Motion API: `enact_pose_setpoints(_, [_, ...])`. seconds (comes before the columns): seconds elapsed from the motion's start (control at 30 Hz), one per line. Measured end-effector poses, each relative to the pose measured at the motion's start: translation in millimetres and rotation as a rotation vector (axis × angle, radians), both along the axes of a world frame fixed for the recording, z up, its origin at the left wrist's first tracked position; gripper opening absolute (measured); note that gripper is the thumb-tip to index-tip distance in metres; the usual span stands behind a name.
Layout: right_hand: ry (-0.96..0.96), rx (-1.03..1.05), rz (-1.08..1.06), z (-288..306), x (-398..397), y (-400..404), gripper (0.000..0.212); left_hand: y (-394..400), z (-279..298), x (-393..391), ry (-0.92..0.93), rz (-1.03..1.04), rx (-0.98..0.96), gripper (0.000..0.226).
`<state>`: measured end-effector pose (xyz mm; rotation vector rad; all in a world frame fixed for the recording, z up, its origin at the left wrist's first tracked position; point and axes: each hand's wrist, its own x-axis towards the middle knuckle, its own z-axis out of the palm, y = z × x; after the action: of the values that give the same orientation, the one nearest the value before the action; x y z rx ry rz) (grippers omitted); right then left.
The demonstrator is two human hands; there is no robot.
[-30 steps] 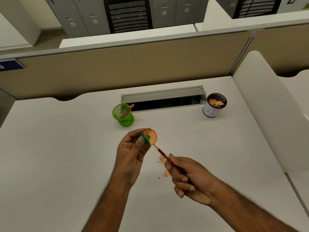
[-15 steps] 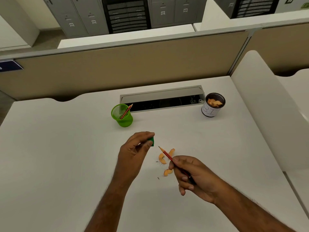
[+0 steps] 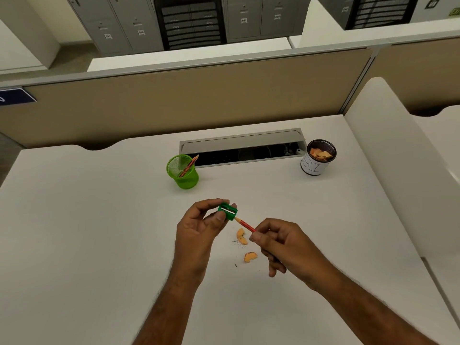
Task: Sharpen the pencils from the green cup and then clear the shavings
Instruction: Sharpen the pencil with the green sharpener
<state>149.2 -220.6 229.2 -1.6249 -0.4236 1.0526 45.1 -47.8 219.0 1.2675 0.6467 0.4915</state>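
Looking down from the head camera, the left hand [image 3: 199, 227] pinches a small green sharpener [image 3: 227, 211] between thumb and curled fingers, its blade side facing up, a little above the white desk [image 3: 87, 232]. The right hand [image 3: 286, 245] is curled round a red pencil [image 3: 245, 223], gripping it near the middle of the shaft so that only the front part shows past the thumb and fingertips; the rest of the shaft is hidden in the hand. The pencil's bare wooden tip points up and to the left and sits at the sharpener's near end, touching or just entering it; how deep it goes cannot be told. Below the pencil, on the desk between the two hands, lie curled orange shavings [image 3: 242, 236], with another piece [image 3: 250, 256] nearer the camera and a few dark specks beside them. Farther back, left of centre, stands the green cup [image 3: 183, 171], a mesh holder, upright, with pencils [image 3: 188, 166] leaning inside it toward its right rim. Behind it a long cable slot [image 3: 242, 146] is set into the desk, its lid raised. At the slot's right end stands a dark mesh cup [image 3: 317, 156] wrapped in a white paper label, holding more shavings. A beige partition [image 3: 174, 105] closes the far edge of the desk, and grey lockers [image 3: 119, 23] stand beyond it.
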Motion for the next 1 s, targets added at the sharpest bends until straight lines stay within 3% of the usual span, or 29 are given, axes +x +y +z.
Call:
enact_pose_setpoints(0.1, [-0.237, -0.056, -0.012, 2, -1, -1, 0.010, 0, 3, -2, 0.005, -0.016, 0.006, 0.027])
enact_pose_setpoints(0.23, [-1.034, -0.160, 0.086, 0, 0, -5, 0.018, -5, 3, -1, -0.004, -0.017, -0.021, 0.029])
enact_pose_setpoints(0.33, [-1.194, -0.096, 0.131, -3, 0, -4, 0.020, -9, 4, 0, -0.045, 0.003, -0.070, 0.026])
enact_pose_setpoints(0.4, [-1.052, -0.033, 0.113, 0, -2, -2, 0.015, -8, 5, 1, -0.078, -0.002, -0.092, 0.023])
enact_pose_setpoints(0.43, [-0.810, -0.016, 0.072, 0, -2, 0, 0.015, -7, 7, 1, -0.090, -0.010, -0.099, 0.022])
enact_pose_setpoints(0.5, [-0.057, 0.038, 0.022, 9, 0, 3, 0.025, -3, 8, 1, -0.100, -0.040, -0.101, 0.021])
enact_pose_setpoints(0.53, [0.226, 0.051, 0.013, 12, 2, 2, 0.029, -2, 9, 1, -0.098, -0.058, -0.093, 0.021])
enact_pose_setpoints(0.57, [0.369, 0.046, 0.011, 15, 2, 2, 0.032, -1, 9, 2, -0.093, -0.070, -0.084, 0.022])
enact_pose_setpoints(0.63, [0.370, 0.039, 0.026, 18, 2, 3, 0.036, -1, 10, 3, -0.098, -0.076, -0.082, 0.023])
enact_pose_setpoints(0.67, [0.237, 0.029, 0.034, 19, 1, 3, 0.034, -1, 10, 4, -0.110, -0.070, -0.087, 0.022])
enact_pose_setpoints(0.7, [0.028, 0.012, 0.045, 18, 0, 3, 0.028, -1, 9, 5, -0.122, -0.057, -0.091, 0.022])
enact_pose_setpoints(0.8, [-0.936, -0.161, 0.147, 6, -1, -4, 0.020, -1, 8, 7, -0.131, -0.018, -0.098, 0.024])
enact_pose_setpoints(0.83, [-1.113, -0.146, 0.171, 1, -1, -6, 0.022, -2, 8, 7, -0.133, -0.015, -0.100, 0.023])
enact_pose_setpoints(0.87, [-1.169, -0.114, 0.164, -2, -2, -6, 0.023, -3, 8, 8, -0.132, -0.016, -0.099, 0.023])
enact_pose_setpoints(0.9, [-1.084, -0.073, 0.151, -2, -3, -4, 0.022, -3, 9, 8, -0.132, -0.020, -0.099, 0.023])
enact_pose_setpoints(0.93, [-0.847, -0.025, 0.093, -1, -3, -3, 0.022, -3, 9, 8, -0.135, -0.028, -0.101, 0.023])
enact_pose_setpoints(1.0, [-0.031, 0.057, -0.002, 5, -1, 0, 0.029, -3, 7, 7, -0.141, -0.048, -0.107, 0.024])
